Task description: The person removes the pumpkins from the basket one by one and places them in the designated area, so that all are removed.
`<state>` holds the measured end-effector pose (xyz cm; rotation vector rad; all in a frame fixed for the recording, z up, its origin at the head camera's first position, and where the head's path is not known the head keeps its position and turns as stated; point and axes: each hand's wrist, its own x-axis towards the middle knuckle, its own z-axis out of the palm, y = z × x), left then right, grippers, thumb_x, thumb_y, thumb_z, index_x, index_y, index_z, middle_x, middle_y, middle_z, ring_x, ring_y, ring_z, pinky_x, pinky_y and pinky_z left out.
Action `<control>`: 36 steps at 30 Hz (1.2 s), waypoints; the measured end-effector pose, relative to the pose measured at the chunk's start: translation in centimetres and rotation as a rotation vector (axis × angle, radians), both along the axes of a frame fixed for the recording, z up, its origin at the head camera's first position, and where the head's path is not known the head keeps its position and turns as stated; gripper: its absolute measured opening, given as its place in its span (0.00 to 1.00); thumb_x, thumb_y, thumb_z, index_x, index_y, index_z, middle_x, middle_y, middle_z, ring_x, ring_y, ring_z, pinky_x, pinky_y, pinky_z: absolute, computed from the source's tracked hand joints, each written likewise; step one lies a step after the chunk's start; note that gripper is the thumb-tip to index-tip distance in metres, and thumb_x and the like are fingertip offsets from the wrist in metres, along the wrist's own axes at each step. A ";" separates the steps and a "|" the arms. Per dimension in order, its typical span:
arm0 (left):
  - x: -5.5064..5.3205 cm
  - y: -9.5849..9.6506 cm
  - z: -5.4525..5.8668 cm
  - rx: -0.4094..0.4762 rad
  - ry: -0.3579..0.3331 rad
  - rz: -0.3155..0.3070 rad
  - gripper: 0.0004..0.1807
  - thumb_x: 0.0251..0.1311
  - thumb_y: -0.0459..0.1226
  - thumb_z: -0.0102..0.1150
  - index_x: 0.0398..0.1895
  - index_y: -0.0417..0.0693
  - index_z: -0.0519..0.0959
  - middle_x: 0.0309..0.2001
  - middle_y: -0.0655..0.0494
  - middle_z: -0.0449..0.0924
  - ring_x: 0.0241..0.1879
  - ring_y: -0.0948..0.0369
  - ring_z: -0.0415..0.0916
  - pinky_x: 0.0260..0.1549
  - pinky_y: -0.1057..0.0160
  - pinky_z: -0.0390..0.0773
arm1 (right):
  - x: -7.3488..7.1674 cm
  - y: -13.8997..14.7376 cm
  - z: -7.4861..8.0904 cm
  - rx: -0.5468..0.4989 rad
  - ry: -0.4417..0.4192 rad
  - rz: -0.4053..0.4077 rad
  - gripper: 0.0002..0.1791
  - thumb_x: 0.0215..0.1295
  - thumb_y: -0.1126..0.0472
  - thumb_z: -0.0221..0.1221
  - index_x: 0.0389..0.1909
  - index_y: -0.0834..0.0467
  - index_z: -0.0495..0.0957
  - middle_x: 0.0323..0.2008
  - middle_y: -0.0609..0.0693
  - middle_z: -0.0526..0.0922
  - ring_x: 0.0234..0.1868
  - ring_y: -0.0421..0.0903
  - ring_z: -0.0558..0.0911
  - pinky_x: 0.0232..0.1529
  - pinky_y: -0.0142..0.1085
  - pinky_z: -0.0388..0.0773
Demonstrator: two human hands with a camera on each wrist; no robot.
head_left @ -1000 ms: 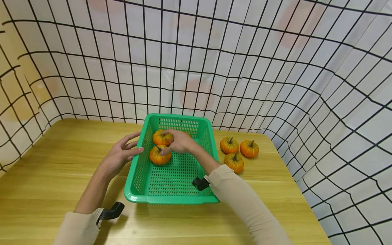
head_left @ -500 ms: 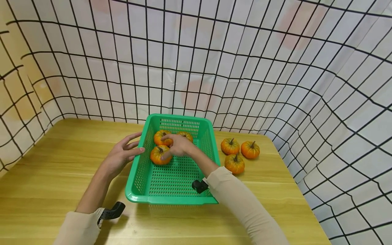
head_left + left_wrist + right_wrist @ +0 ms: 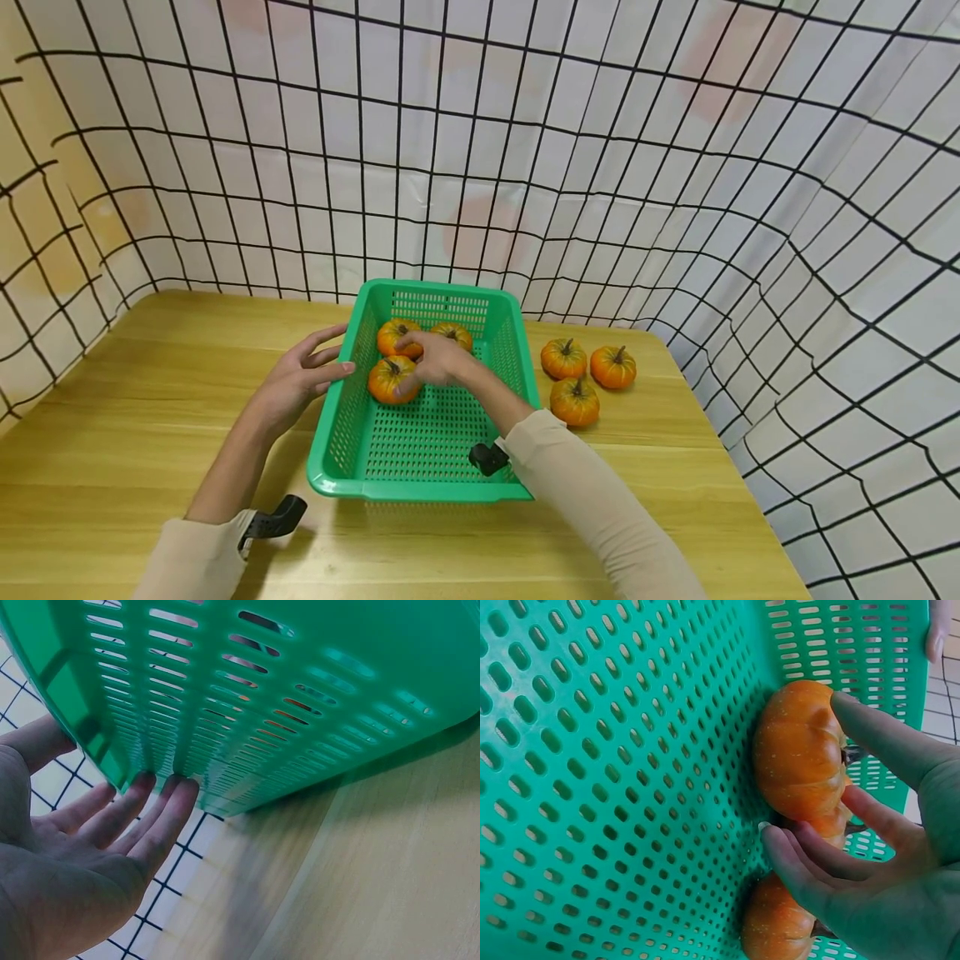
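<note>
The green plastic basket stands on the wooden table with three small orange pumpkins inside. My left hand holds its left rim, thumb over the edge; in the left wrist view the fingers lie against the slotted outer wall. My right hand reaches into the basket over the pumpkins. In the right wrist view its thumb touches the front-left pumpkin, while the loosely spread fingers lie beside it. Further back are the back-left pumpkin and the back-right pumpkin, partly hidden.
To the basket's right, three more pumpkins sit close together on the table. A black wire grid with pale sheeting behind it borders the back and sides. Each sleeve carries a black wrist camera.
My right hand has eased slightly off the pumpkins, and the back-right one shows more. The head view has shifted a little. My left hand stays at the rim.
</note>
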<state>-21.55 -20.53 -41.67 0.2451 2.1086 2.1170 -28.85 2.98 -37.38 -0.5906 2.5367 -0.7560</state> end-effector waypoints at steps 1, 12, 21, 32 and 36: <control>0.0 0.0 0.0 0.001 0.000 0.000 0.42 0.69 0.39 0.62 0.81 0.52 0.52 0.75 0.37 0.60 0.61 0.56 0.75 0.53 0.63 0.80 | 0.0 0.0 0.0 0.000 0.001 0.000 0.43 0.52 0.51 0.78 0.70 0.46 0.71 0.71 0.54 0.71 0.65 0.56 0.75 0.64 0.52 0.74; 0.1 0.0 0.1 -0.001 -0.005 0.002 0.42 0.69 0.39 0.62 0.81 0.51 0.52 0.75 0.37 0.60 0.63 0.51 0.73 0.53 0.64 0.80 | 0.0 -0.2 -0.4 -0.005 0.001 -0.016 0.42 0.51 0.52 0.78 0.68 0.47 0.72 0.70 0.54 0.71 0.65 0.54 0.75 0.63 0.50 0.75; 0.0 0.0 0.1 0.003 -0.007 0.001 0.42 0.69 0.39 0.62 0.81 0.51 0.52 0.75 0.37 0.60 0.62 0.53 0.75 0.53 0.64 0.80 | 0.0 -0.3 -0.7 0.002 -0.011 -0.017 0.43 0.50 0.52 0.79 0.68 0.46 0.71 0.71 0.52 0.70 0.65 0.53 0.75 0.62 0.48 0.76; 0.0 0.0 0.1 0.005 -0.002 -0.001 0.42 0.69 0.39 0.62 0.81 0.50 0.51 0.75 0.36 0.60 0.65 0.50 0.73 0.53 0.64 0.81 | 0.2 -0.4 -0.9 0.021 0.026 -0.001 0.44 0.51 0.52 0.79 0.68 0.48 0.69 0.70 0.49 0.72 0.64 0.51 0.76 0.61 0.47 0.77; 0.0 0.0 0.1 0.009 -0.001 -0.004 0.42 0.69 0.38 0.62 0.81 0.50 0.51 0.75 0.36 0.60 0.65 0.50 0.72 0.53 0.64 0.81 | 0.2 -0.5 -1.1 0.016 0.025 -0.006 0.44 0.50 0.52 0.79 0.68 0.48 0.69 0.69 0.49 0.72 0.64 0.51 0.76 0.61 0.46 0.77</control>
